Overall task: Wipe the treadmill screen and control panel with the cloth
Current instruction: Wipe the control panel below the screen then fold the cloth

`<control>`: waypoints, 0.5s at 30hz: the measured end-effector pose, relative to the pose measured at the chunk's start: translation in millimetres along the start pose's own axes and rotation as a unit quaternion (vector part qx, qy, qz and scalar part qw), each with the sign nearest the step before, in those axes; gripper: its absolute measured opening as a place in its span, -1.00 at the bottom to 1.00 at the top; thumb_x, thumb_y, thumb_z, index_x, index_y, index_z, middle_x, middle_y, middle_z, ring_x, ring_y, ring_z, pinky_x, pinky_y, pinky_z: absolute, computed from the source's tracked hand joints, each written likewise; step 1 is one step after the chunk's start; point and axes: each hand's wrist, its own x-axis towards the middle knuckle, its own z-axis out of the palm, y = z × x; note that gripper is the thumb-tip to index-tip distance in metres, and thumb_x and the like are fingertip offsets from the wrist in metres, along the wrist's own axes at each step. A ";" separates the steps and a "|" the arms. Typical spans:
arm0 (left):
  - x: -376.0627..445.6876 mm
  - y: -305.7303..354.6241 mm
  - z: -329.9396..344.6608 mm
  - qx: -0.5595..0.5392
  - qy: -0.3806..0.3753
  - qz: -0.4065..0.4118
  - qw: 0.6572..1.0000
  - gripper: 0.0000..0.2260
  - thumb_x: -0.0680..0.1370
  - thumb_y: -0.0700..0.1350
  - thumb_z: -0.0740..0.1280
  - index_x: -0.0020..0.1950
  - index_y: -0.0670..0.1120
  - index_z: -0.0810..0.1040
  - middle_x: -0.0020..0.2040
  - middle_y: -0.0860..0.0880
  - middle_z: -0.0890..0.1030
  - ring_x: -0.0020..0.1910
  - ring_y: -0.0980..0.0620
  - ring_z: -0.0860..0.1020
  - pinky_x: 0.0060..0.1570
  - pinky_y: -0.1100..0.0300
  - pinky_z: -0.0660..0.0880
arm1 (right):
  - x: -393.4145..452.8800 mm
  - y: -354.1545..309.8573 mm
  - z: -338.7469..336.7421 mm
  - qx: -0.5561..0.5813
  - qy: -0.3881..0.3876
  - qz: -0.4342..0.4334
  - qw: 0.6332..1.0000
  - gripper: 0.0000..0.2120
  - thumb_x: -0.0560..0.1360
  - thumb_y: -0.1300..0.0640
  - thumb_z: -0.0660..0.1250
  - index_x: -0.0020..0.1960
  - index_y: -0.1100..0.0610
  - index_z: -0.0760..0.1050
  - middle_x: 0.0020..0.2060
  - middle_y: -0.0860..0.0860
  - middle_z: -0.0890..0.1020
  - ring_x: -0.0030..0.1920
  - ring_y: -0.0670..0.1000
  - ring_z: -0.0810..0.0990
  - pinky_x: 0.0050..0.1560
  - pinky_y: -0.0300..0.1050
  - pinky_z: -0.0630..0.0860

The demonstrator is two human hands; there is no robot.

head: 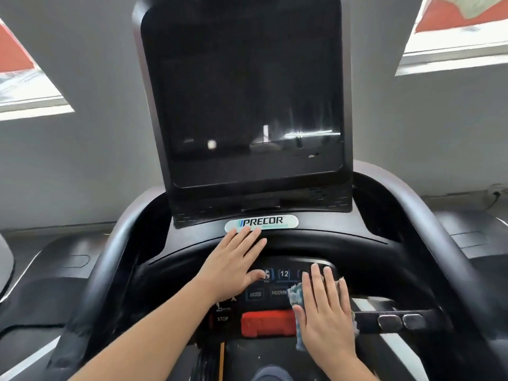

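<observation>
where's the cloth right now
In the head view, the cloth lies flat under the right hand on the right part of the control panel, just right of the PROGRAM button and the red stop block.

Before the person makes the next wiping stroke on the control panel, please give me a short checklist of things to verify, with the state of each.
1. Cloth is under the right hand, pressed flat on the control panel: ok.
2. Left hand is bare and braces on the console, its fingertips at the PRECOR badge: ok.
3. Left thumb lies at the fan button, so it may press it: not ok.
4. Red stop key is just left of the cloth and could be bumped: cannot tell.
5. Screen is dark, with streaks at its lower right: not ok.
</observation>
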 end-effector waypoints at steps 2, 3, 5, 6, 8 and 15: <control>1.8 -0.3 4.3 -0.010 0.003 -0.002 1.000 -0.34 0.63 0.32 -0.02 0.58 -0.07 0.27 0.59 -0.14 0.25 0.58 -0.15 0.19 0.55 -0.12 0.16 | -15.3 3.1 7.3 -0.004 -0.006 -0.009 1.000 -0.41 0.66 -0.13 -0.08 0.53 0.23 0.21 0.56 0.20 0.18 0.55 0.26 0.18 0.42 0.36 0.23; 1.7 -0.2 6.1 -0.018 0.001 -0.007 1.000 -0.34 0.64 0.33 -0.04 0.60 -0.07 0.24 0.60 -0.13 0.23 0.59 -0.13 0.17 0.55 -0.11 0.14 | -14.1 5.1 7.9 -0.007 -0.005 -0.011 1.000 -0.42 0.66 -0.12 -0.07 0.53 0.22 0.22 0.56 0.19 0.17 0.54 0.25 0.19 0.42 0.35 0.24; 0.9 0.4 7.8 -0.027 0.007 -0.011 1.000 -0.33 0.64 0.33 -0.09 0.62 -0.06 0.18 0.61 -0.11 0.20 0.60 -0.11 0.14 0.55 -0.08 0.02 | 2.6 6.2 2.9 -0.014 0.006 -0.013 1.000 -0.42 0.64 -0.11 -0.02 0.52 0.22 0.25 0.56 0.19 0.17 0.55 0.24 0.18 0.44 0.34 0.21; 0.9 0.0 8.5 -0.039 0.009 -0.014 0.999 -0.33 0.64 0.33 -0.10 0.62 -0.06 0.15 0.62 -0.10 0.18 0.61 -0.10 0.11 0.55 -0.05 -0.05 | 16.9 3.8 -1.8 -0.019 0.012 -0.012 1.000 -0.42 0.64 -0.11 -0.01 0.53 0.22 0.26 0.56 0.19 0.17 0.56 0.24 0.15 0.46 0.34 0.19; 0.7 -0.3 8.8 -0.056 0.016 -0.013 0.998 -0.34 0.65 0.31 -0.10 0.61 -0.07 0.19 0.60 -0.09 0.24 0.59 -0.09 0.18 0.54 -0.02 0.00 | 49.1 -2.7 -11.1 -0.022 0.019 0.003 1.000 -0.42 0.65 -0.11 -0.01 0.54 0.22 0.24 0.56 0.20 0.17 0.58 0.23 0.09 0.50 0.32 0.13; -4.3 -1.2 15.8 -0.082 0.078 -0.012 0.993 -0.38 0.68 0.27 -0.11 0.47 -0.09 0.45 0.40 -0.05 0.53 0.39 -0.05 0.47 0.40 0.04 0.37 | 42.5 -2.6 -4.8 -0.010 0.047 0.073 0.996 -0.42 0.67 -0.09 0.00 0.55 0.26 0.18 0.57 0.24 0.15 0.58 0.24 0.06 0.51 0.32 0.12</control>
